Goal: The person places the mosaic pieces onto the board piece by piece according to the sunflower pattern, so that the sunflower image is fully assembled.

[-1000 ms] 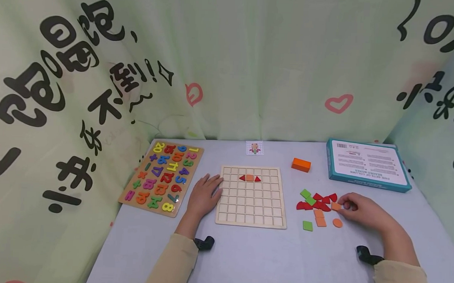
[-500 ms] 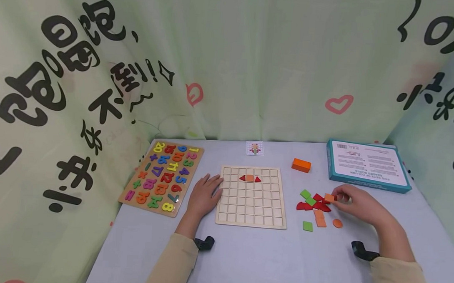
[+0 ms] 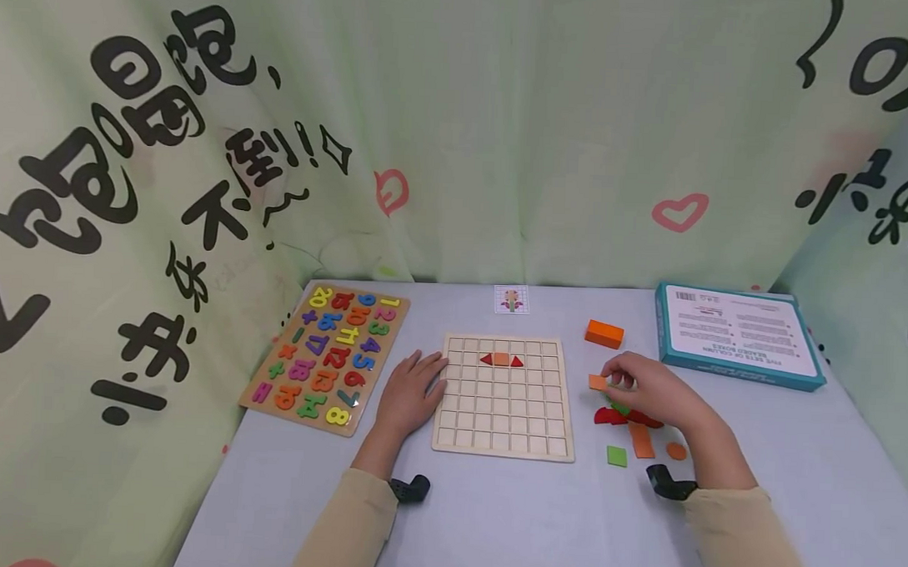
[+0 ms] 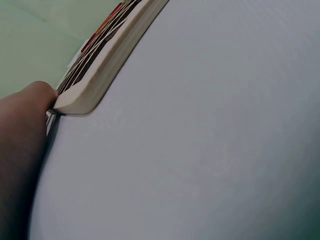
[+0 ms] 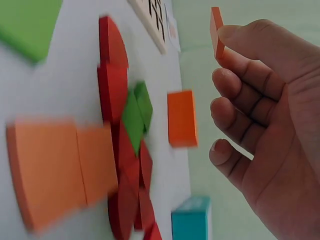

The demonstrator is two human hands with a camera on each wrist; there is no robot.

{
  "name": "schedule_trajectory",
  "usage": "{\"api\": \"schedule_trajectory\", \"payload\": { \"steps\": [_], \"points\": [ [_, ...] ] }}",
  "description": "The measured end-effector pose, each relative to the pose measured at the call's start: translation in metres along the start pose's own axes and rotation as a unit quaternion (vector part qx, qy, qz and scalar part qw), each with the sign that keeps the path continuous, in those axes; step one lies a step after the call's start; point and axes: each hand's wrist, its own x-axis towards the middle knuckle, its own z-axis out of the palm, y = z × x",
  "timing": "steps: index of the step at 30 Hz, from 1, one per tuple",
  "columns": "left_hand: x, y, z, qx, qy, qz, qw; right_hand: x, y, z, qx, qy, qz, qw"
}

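Note:
My right hand pinches an orange square tile between thumb and index finger, raised above the loose pieces. In the right wrist view the tile stands edge-on at the fingertips, the other fingers loosely bent. My left hand rests with its fingers at the left edge of a wooden grid board. Near the top of that board, an orange square sits between two red pointed pieces. Under the right hand lie red pieces and green squares, partly hidden in the head view.
Two orange squares, an orange disc and a green square lie nearer the front. Behind stand an orange block and a teal box. A picture card lies beyond the board; a number puzzle is at left.
My right hand has lifted the orange square tile from the right of the pile and carried it left over the pieces toward the board. The left hand has stayed in place.

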Motion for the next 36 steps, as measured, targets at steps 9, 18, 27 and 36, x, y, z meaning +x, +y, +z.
{"api": "schedule_trajectory", "payload": {
  "steps": [9, 18, 27, 36],
  "points": [
    [0.000, -0.001, 0.003, -0.002, 0.001, -0.001, 1.0000, 0.033, -0.036, 0.027, 0.003, -0.011, -0.027, 1.000],
    [0.000, -0.001, 0.002, 0.003, 0.001, 0.001, 1.0000, 0.062, -0.064, 0.053, 0.007, -0.022, -0.051, 0.998],
    [0.001, -0.002, 0.002, 0.008, -0.001, -0.001, 1.0000, 0.083, -0.084, 0.069, -0.003, -0.016, -0.078, 0.997],
    [0.002, -0.003, 0.002, 0.008, -0.006, -0.001, 0.9999, 0.100, -0.092, 0.086, 0.015, -0.013, -0.071, 0.997]
  ]
}}
